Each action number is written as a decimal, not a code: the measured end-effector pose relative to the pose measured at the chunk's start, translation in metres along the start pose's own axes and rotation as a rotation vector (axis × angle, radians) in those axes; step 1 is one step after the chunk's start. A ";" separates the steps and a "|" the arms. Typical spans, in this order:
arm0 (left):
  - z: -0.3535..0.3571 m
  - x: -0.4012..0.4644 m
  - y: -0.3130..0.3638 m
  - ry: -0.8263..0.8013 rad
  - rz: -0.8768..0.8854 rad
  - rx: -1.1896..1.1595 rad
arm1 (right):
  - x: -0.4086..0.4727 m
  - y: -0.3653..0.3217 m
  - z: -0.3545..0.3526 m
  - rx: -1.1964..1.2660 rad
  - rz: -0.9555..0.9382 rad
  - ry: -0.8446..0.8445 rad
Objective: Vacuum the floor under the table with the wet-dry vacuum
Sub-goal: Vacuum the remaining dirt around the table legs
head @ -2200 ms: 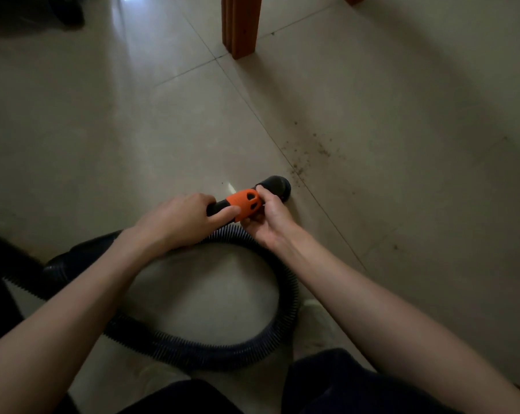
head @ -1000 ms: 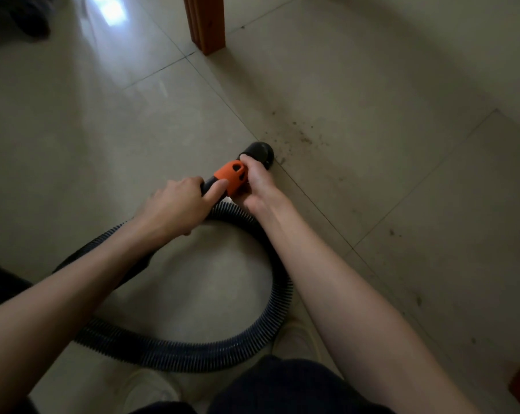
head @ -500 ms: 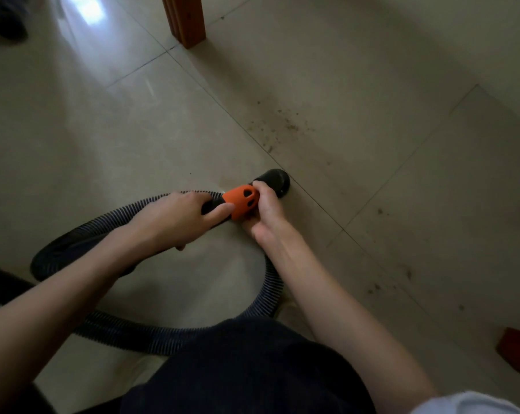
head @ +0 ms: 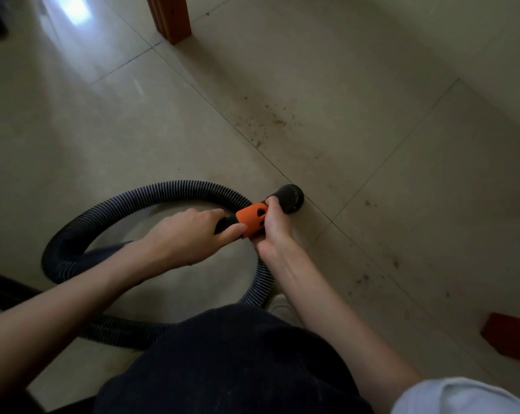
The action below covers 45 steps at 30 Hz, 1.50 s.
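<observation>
Head view: I see the nozzle (head: 288, 197) mouth-down on the floor (head: 103, 138), just short of the tile seam. Its long axis runs from the orange collar (head: 251, 219) up and right, toward the dirt specks (head: 267, 121). My right hand (head: 275, 227) curls round the collar; my left hand (head: 190, 237) grips the hose (head: 169, 191) end behind it. Specks beyond the seam and near the table leg (head: 170, 17) remain, so I judge most vacuuming is left.
</observation>
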State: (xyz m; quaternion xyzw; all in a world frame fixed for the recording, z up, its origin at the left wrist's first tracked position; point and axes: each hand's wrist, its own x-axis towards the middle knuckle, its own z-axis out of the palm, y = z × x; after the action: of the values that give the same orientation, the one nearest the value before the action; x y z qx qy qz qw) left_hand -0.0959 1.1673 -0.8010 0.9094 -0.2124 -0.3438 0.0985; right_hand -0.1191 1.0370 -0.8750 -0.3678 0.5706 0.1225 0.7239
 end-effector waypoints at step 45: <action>-0.026 0.059 -0.038 0.277 -0.248 -0.224 | 0.047 -0.059 0.113 -0.216 -0.087 -0.156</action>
State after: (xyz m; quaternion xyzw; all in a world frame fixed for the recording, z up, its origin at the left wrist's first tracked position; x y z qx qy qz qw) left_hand -0.0268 1.1748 -0.8286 0.9505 -0.0436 -0.2464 0.1843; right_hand 0.0149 1.0603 -0.8863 -0.4573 0.4797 0.1799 0.7269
